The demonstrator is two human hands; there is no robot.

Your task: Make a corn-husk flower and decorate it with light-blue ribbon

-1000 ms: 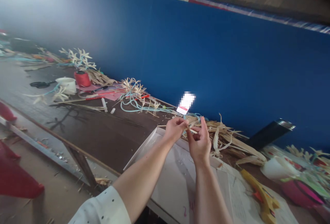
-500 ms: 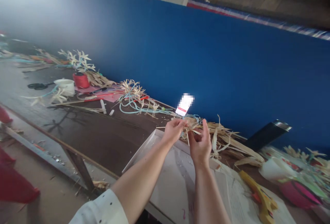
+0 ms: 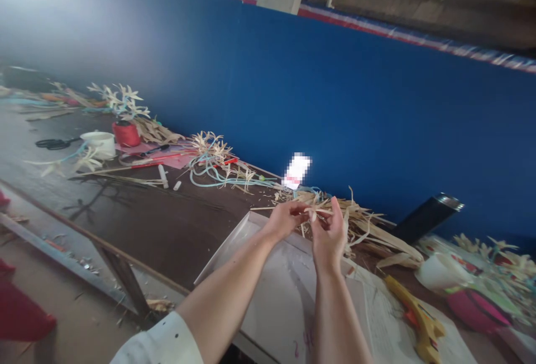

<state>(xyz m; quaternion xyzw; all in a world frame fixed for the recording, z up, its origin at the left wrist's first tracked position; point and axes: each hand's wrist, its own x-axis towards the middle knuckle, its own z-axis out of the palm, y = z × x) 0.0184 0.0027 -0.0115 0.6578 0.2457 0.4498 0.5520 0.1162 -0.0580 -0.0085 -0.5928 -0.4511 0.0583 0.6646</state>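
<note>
L hand (image 3: 288,220) & R hand (image 3: 330,235) pinch husk strip (image 3: 321,211) btwn fingertips, R index up; carton tray (image 3: 272,291) below, husk pile (image 3: 377,231) just beyond, bench (image 3: 176,241) to L.

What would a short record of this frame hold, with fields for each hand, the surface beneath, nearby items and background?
Left hand: pinching a pale strip
Right hand: thumb at the same strip, index finger raised; full grip unclear
Beneath: shallow white box
Nearby: dry husks, dark flask, yellow tool
Background: blue wall
</note>
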